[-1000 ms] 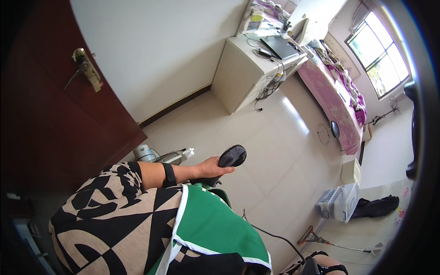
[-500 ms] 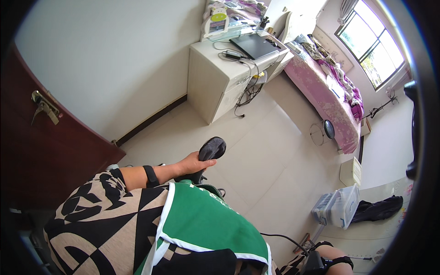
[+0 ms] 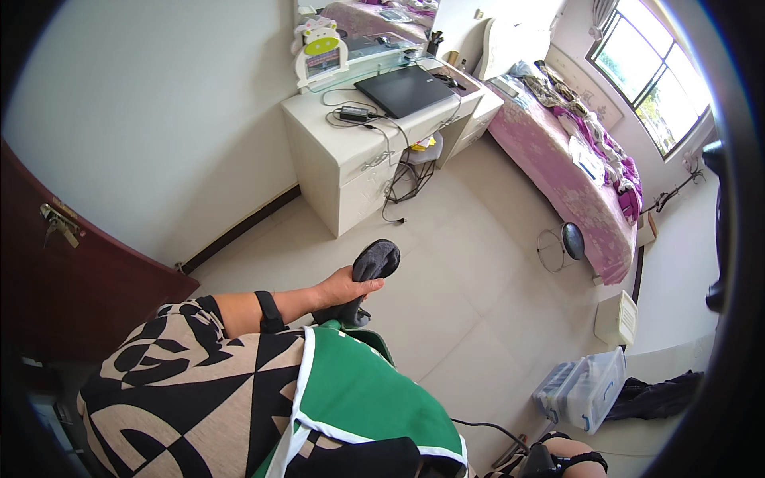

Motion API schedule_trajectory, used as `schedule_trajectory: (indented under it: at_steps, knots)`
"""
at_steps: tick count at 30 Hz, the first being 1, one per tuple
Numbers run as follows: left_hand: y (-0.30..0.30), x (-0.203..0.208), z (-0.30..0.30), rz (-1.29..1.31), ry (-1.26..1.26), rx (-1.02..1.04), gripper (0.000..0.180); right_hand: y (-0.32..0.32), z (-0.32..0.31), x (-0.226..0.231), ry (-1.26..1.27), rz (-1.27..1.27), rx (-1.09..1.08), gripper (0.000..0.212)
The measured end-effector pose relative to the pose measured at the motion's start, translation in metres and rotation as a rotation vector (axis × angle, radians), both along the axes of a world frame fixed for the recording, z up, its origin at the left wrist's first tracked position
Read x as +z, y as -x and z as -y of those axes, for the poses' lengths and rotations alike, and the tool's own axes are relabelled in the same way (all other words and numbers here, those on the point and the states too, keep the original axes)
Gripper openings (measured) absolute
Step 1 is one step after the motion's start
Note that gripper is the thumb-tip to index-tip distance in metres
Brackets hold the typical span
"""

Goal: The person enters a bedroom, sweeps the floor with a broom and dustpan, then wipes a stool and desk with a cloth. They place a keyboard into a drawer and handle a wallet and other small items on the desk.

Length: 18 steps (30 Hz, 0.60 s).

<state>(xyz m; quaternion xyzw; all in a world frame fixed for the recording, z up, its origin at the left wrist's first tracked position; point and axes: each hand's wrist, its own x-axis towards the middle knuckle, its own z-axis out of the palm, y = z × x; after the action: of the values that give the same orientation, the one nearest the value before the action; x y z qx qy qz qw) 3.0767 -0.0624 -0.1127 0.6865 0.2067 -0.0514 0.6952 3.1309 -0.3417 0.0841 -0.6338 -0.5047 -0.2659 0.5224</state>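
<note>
My left hand is closed round a dark grey cloth-like thing with a rounded, black-rimmed end. More grey cloth hangs below the fingers; I cannot tell whether it is all one piece. Part of a dark green rim shows under the hand, beside my green apron with white edging. A black band circles my left forearm. At the lower right, part of my right arm shows with a black strap on it; the right hand is out of sight.
A white desk bears a closed black laptop and a charger. Beyond stands a bed with a pink cover. A round stool, a white bin and clear plastic boxes are on the right; a brown door is left.
The view has shifted, so the desk and door sit further left. My left hand keeps hold of the grey thing, and more grey cloth shows beneath it.
</note>
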Motion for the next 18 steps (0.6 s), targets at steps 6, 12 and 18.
schedule_trajectory:
  at_steps: [6, 12, 18]
  knots:
    - [-0.085, 0.002, 0.005, -0.012, -0.001, -0.091, 0.038, -0.059, 0.000, 0.003, -0.003, 0.028, -0.045, 0.051]
    - [-0.181, 0.004, -0.006, 0.036, 0.021, -0.163, 0.037, -0.122, -0.016, 0.023, 0.008, 0.091, -0.120, 0.051]
    - [-0.269, 0.010, -0.018, 0.044, -0.003, -0.258, 0.036, -0.177, -0.023, 0.048, -0.018, 0.195, -0.212, 0.051]
